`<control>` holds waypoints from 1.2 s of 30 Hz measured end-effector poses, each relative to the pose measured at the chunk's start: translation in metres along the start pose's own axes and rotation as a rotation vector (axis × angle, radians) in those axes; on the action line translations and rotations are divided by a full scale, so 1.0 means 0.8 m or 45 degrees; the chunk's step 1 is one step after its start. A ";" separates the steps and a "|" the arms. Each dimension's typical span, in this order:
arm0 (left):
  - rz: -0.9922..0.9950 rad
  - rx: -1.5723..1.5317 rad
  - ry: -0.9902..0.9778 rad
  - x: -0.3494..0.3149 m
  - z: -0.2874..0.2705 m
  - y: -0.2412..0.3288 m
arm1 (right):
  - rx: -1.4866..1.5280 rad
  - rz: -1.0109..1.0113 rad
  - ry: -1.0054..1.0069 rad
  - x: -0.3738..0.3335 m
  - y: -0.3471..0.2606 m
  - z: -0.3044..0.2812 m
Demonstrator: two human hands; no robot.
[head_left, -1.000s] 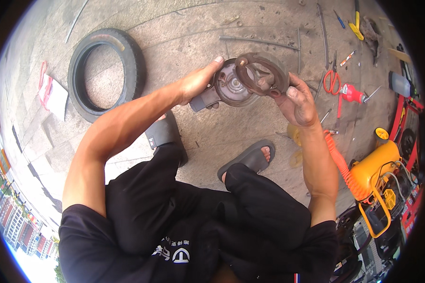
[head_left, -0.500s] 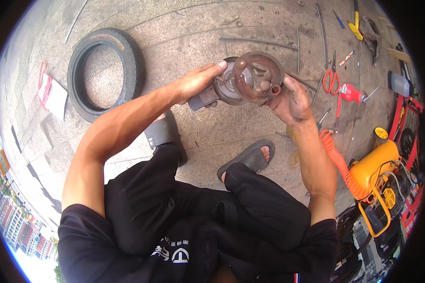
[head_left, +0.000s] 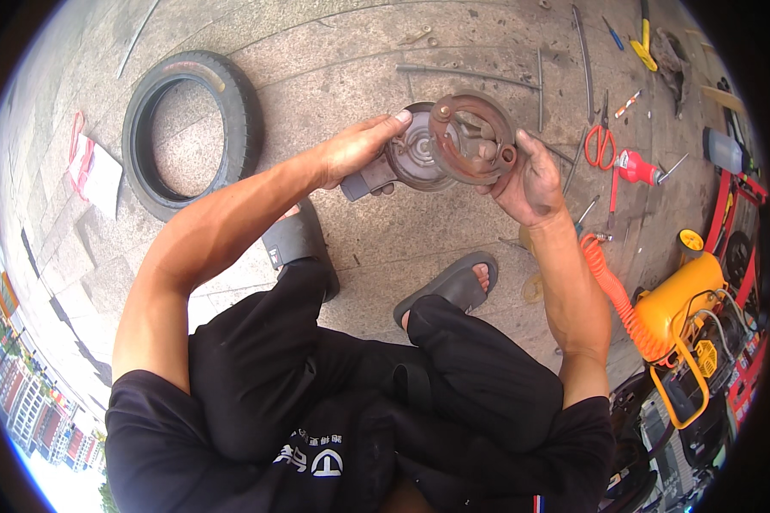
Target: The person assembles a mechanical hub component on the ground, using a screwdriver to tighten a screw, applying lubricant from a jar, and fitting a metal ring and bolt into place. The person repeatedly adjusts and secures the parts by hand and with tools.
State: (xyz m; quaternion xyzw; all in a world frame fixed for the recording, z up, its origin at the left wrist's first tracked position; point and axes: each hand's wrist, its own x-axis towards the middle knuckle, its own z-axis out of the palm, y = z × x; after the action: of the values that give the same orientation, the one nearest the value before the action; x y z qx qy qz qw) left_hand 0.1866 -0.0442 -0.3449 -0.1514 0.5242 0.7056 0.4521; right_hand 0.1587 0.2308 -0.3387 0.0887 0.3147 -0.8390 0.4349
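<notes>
Held up in front of me are two round metal parts that look like halves of a drum brake. My left hand (head_left: 361, 152) is closed on the rim of a shallow grey metal brake dish (head_left: 421, 147), thumb on top. A flat grey piece (head_left: 368, 181) sticks out below that hand; whether it belongs to the dish I cannot tell. My right hand (head_left: 530, 184) grips the right edge of a rusty brown brake ring (head_left: 453, 128) with inner metal pieces. The ring is tilted and overlaps the dish's right side, hiding part of it. Whether they touch is unclear.
A black tyre (head_left: 241, 120) lies at left, near a white-and-red packet (head_left: 103, 181). On the paving at right are red-handled scissors (head_left: 601, 147), a red bottle (head_left: 637, 168), a screwdriver (head_left: 587, 210), metal rods (head_left: 470, 75), and a yellow air tank (head_left: 676, 295) with a coiled orange hose (head_left: 614, 291).
My right hand has shifted the rusty ring slightly right and tilted it, so more of the dish's ridged centre shows. My left hand and the dish stay nearly still.
</notes>
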 end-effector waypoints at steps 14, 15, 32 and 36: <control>0.001 -0.017 0.047 0.003 0.003 -0.004 | -0.093 -0.051 -0.009 0.002 -0.003 0.017; -0.001 -0.022 0.045 0.003 0.003 -0.004 | -0.087 -0.042 -0.012 0.002 -0.003 0.017; 0.007 -0.035 -0.014 0.008 -0.002 -0.008 | -0.549 -0.019 0.054 0.000 -0.002 0.039; 0.024 -0.027 -0.014 0.010 0.000 -0.010 | -0.515 -0.026 0.025 -0.001 0.000 0.040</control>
State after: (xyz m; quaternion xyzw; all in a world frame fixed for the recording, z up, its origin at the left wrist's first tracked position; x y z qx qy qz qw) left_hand 0.1887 -0.0396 -0.3550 -0.1474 0.5158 0.7161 0.4466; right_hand 0.1631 0.2118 -0.3135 0.0044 0.4820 -0.7622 0.4321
